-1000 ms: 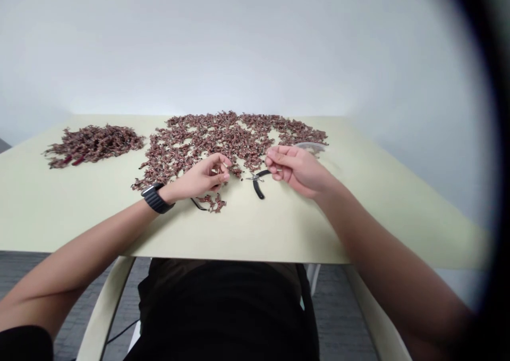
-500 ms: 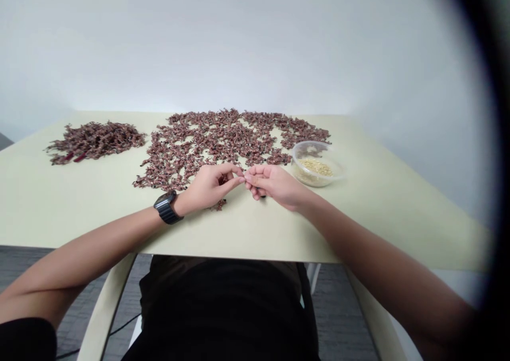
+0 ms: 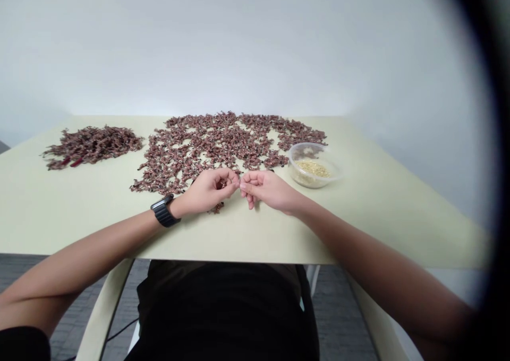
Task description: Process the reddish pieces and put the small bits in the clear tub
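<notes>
My left hand (image 3: pixel 211 190), with a black watch (image 3: pixel 164 210) on its wrist, pinches thumb and forefinger together over the front of the table. Its tips touch those of my right hand (image 3: pixel 268 191), which is also closed in a pinch. Whatever lies between the fingertips is too small to make out. Just beyond the hands spreads a wide layer of small, shrivelled reddish-brown dried pieces (image 3: pixel 215 143). A few similar pieces (image 3: pixel 217 208) lie beneath my left hand, partly hidden by it.
A clear round plastic tub (image 3: pixel 295 172) with pale yellow bits (image 3: pixel 314 168) inside stands right of my right hand. A denser heap of dried brown pieces (image 3: pixel 95 146) lies at the left, with dark red bits at its front. The pale table (image 3: pixel 378 202) meets a white wall behind.
Both hands have shifted slightly left and stay joined at the fingertips. The left fingers have curled in more. The whole view has moved a little.
</notes>
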`<action>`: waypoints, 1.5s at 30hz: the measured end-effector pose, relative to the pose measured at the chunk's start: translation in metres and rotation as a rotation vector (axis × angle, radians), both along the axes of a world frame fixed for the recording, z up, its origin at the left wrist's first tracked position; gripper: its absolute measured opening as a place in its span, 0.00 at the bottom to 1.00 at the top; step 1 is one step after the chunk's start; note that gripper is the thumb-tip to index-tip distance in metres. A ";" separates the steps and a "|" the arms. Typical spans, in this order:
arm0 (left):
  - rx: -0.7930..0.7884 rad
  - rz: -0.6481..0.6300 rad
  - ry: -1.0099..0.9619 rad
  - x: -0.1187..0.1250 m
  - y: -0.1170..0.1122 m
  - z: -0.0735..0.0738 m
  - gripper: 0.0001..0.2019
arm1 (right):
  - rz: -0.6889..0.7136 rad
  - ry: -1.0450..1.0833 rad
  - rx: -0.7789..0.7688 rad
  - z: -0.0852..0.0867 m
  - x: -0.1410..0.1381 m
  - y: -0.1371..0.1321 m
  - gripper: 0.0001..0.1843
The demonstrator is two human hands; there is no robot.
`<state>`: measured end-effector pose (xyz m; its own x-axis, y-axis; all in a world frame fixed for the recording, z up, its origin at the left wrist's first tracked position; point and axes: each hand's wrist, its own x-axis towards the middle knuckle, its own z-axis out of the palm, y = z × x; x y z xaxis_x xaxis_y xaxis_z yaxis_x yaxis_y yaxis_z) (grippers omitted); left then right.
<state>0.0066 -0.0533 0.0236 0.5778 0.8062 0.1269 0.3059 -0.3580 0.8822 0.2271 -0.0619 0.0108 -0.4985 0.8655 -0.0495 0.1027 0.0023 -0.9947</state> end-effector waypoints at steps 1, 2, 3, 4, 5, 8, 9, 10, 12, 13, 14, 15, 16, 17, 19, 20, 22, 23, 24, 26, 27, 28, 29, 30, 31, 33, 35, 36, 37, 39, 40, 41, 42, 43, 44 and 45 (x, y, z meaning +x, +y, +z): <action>-0.048 -0.010 0.002 0.000 0.000 -0.001 0.12 | 0.006 0.000 -0.013 0.001 -0.001 -0.001 0.12; -0.090 -0.017 0.001 -0.001 0.000 -0.001 0.12 | 0.010 0.000 -0.024 0.002 -0.002 -0.002 0.12; -0.122 -0.017 -0.007 -0.001 0.000 -0.002 0.12 | 0.012 -0.001 -0.031 0.003 -0.002 -0.003 0.13; -0.143 -0.014 -0.019 -0.001 0.001 -0.002 0.12 | 0.010 -0.006 -0.032 0.006 -0.003 -0.003 0.13; -0.155 -0.007 -0.031 0.000 0.001 -0.002 0.12 | 0.001 -0.016 -0.021 0.008 -0.002 -0.004 0.13; -0.149 0.019 -0.057 0.000 0.004 -0.003 0.12 | -0.146 -0.074 0.138 0.019 0.009 0.000 0.11; -0.137 0.024 -0.056 0.000 0.005 -0.003 0.12 | -0.257 -0.104 0.248 0.023 0.016 0.003 0.09; -0.121 0.029 -0.052 0.000 0.005 -0.003 0.12 | -0.395 -0.136 0.396 0.027 0.024 0.007 0.07; -0.089 0.042 -0.041 0.000 0.007 -0.004 0.11 | -0.634 -0.225 0.651 0.035 0.045 0.016 0.04; -0.079 0.052 -0.037 -0.001 0.007 -0.004 0.11 | -0.732 -0.274 0.702 0.038 0.057 0.022 0.03; -0.074 0.063 -0.036 -0.001 0.008 -0.005 0.11 | -0.807 -0.337 0.716 0.041 0.069 0.027 0.03; -0.072 0.078 -0.039 -0.001 0.009 -0.006 0.10 | -0.864 -0.415 0.711 0.042 0.080 0.032 0.04; -0.074 0.093 -0.044 -0.002 0.011 -0.007 0.10 | -0.909 -0.496 0.700 0.043 0.091 0.037 0.04; -0.078 0.108 -0.051 -0.002 0.012 -0.008 0.10 | -0.936 -0.573 0.682 0.043 0.101 0.042 0.05; -0.090 0.130 -0.062 -0.003 0.016 -0.011 0.10 | -0.961 -0.711 0.635 0.041 0.117 0.048 0.05; -0.099 0.137 -0.066 -0.004 0.017 -0.013 0.11 | -0.968 -0.777 0.615 0.039 0.122 0.050 0.06; -0.119 0.148 -0.076 -0.005 0.020 -0.015 0.11 | -0.950 -0.902 0.563 0.036 0.129 0.052 0.10; -0.128 0.152 -0.084 -0.005 0.021 -0.016 0.12 | -0.939 -0.951 0.540 0.035 0.130 0.053 0.13; -0.138 0.152 -0.092 -0.006 0.022 -0.016 0.12 | -0.934 -0.988 0.524 0.034 0.130 0.052 0.16; -0.159 0.141 -0.106 -0.007 0.023 -0.014 0.13 | -0.958 -1.012 0.533 0.035 0.127 0.051 0.17; -0.177 0.126 -0.113 -0.007 0.022 -0.013 0.13 | -0.980 -0.997 0.561 0.036 0.123 0.049 0.15; -0.201 0.107 -0.122 -0.008 0.022 -0.011 0.14 | -1.001 -0.963 0.602 0.038 0.118 0.047 0.13; -0.233 0.081 -0.132 -0.008 0.021 -0.009 0.14 | -1.010 -0.909 0.648 0.040 0.112 0.044 0.11; -0.268 0.050 -0.140 -0.007 0.020 -0.007 0.13 | -1.008 -0.835 0.702 0.042 0.104 0.040 0.11; -0.302 0.017 -0.150 -0.007 0.018 -0.006 0.13 | -0.983 -0.746 0.756 0.043 0.095 0.035 0.11; -0.373 -0.051 -0.177 -0.005 0.015 -0.003 0.13 | -0.867 -0.566 0.826 0.044 0.073 0.024 0.11; -0.452 -0.107 -0.219 -0.002 0.012 -0.001 0.12 | -0.620 -0.422 0.820 0.040 0.049 0.012 0.10; -0.496 -0.126 -0.244 -0.001 0.011 0.000 0.12 | -0.502 -0.355 0.797 0.036 0.038 0.006 0.09; -0.537 -0.139 -0.267 0.000 0.009 0.001 0.12 | -0.397 -0.308 0.764 0.033 0.027 0.001 0.09; -0.609 -0.160 -0.276 0.000 0.007 0.002 0.15 | -0.263 -0.233 0.708 0.026 0.011 -0.006 0.08; -0.638 -0.168 -0.269 0.000 0.006 0.003 0.17 | -0.214 -0.207 0.689 0.023 0.006 -0.009 0.08; -0.660 -0.176 -0.257 0.000 0.006 0.003 0.20 | -0.182 -0.188 0.672 0.021 0.002 -0.011 0.07; -0.677 -0.184 -0.246 0.000 0.005 0.003 0.21 | -0.162 -0.172 0.657 0.020 -0.001 -0.012 0.07; -0.688 -0.190 -0.240 -0.001 0.004 0.003 0.22 | -0.157 -0.156 0.645 0.019 -0.002 -0.013 0.07; -0.693 -0.195 -0.240 -0.001 0.004 0.003 0.22 | -0.161 -0.140 0.635 0.019 -0.003 -0.014 0.07; -0.695 -0.200 -0.242 -0.001 0.003 0.003 0.22 | -0.170 -0.124 0.629 0.019 -0.003 -0.014 0.07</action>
